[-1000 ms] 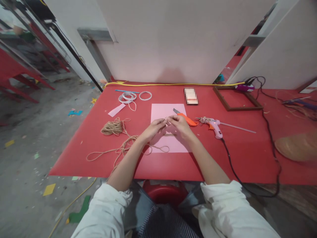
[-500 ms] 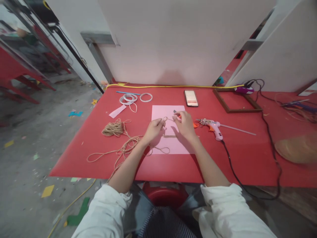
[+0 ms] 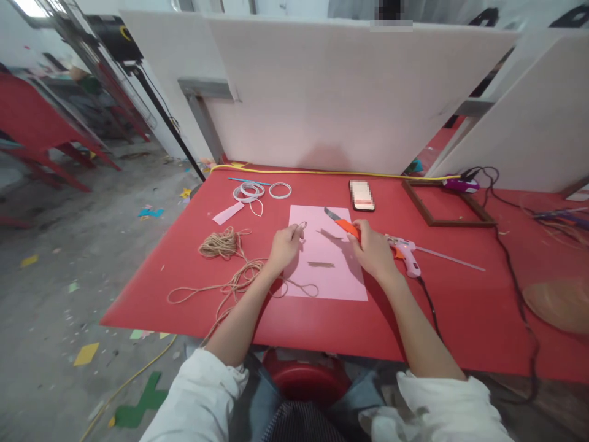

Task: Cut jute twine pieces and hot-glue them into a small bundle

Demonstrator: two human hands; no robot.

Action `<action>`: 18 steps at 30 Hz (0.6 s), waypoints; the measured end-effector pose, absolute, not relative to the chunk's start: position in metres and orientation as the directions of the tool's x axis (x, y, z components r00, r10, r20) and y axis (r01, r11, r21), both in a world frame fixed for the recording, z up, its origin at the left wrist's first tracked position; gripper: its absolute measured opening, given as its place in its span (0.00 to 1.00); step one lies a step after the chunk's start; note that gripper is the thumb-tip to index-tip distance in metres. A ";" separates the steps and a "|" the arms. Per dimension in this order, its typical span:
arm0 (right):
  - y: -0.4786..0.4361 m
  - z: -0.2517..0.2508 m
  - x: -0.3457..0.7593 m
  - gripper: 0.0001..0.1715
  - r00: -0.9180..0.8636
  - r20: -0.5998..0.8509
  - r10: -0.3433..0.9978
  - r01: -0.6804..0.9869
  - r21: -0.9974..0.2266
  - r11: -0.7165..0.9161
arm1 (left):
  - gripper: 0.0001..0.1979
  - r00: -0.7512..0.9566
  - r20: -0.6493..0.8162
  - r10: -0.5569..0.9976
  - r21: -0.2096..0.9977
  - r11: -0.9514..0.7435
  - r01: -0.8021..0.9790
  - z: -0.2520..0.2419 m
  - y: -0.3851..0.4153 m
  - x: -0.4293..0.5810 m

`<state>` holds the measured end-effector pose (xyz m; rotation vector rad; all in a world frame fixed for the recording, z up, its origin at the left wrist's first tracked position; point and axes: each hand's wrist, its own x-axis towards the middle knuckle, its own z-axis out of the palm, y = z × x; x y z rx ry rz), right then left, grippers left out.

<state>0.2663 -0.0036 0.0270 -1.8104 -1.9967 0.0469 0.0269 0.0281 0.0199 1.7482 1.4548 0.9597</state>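
Observation:
My right hand [image 3: 375, 248] is closed on orange-handled scissors [image 3: 345, 224], holding them above a pink sheet of paper [image 3: 331, 285] with the grey blades pointing up and left. Over the sheet's left edge, my left hand [image 3: 286, 245] pinches a small loop of brown twine [image 3: 303, 225]. Short pieces of twine [image 3: 321, 264] lie side by side on the paper. Left of my left hand rests a bundle of twine [image 3: 219, 244], and loose strands [image 3: 239, 281] run under my left forearm. A pink glue gun [image 3: 407, 255] with a clear stick lies just beyond my right hand.
The red table [image 3: 151, 276] also bears white rings [image 3: 248, 191], a pink strip [image 3: 229, 213], a phone [image 3: 362, 195], and a brown frame [image 3: 430, 215]. A yellow cable [image 3: 322, 172] runs along the back edge, before white panels [image 3: 359, 92]. A black cord [image 3: 510, 270] crosses the right side.
My right hand has moved right, away from my left, and the scissors are now raised in it. The twine no longer stretches between my hands. The camera view has tilted upward.

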 end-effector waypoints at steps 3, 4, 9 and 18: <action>-0.015 0.032 0.266 0.23 -0.188 0.409 0.893 0.875 -0.344 0.342 | 0.20 0.133 0.143 0.981 0.767 -0.194 0.612 0.021 0.028 0.026; -0.018 0.033 0.264 0.23 -0.214 0.422 0.881 0.869 -0.331 0.369 | 0.20 0.141 0.151 0.978 0.731 -0.206 0.650 0.020 0.028 0.026; -0.023 0.032 0.251 0.23 -0.253 0.432 0.866 0.892 -0.243 0.382 | 0.19 0.182 0.154 0.971 0.593 -0.239 0.769 0.018 0.027 0.028; -0.025 0.029 0.240 0.28 -0.196 0.390 0.900 0.936 -0.199 0.290 | 0.16 0.259 0.130 0.957 0.499 -0.288 0.817 0.023 0.023 0.034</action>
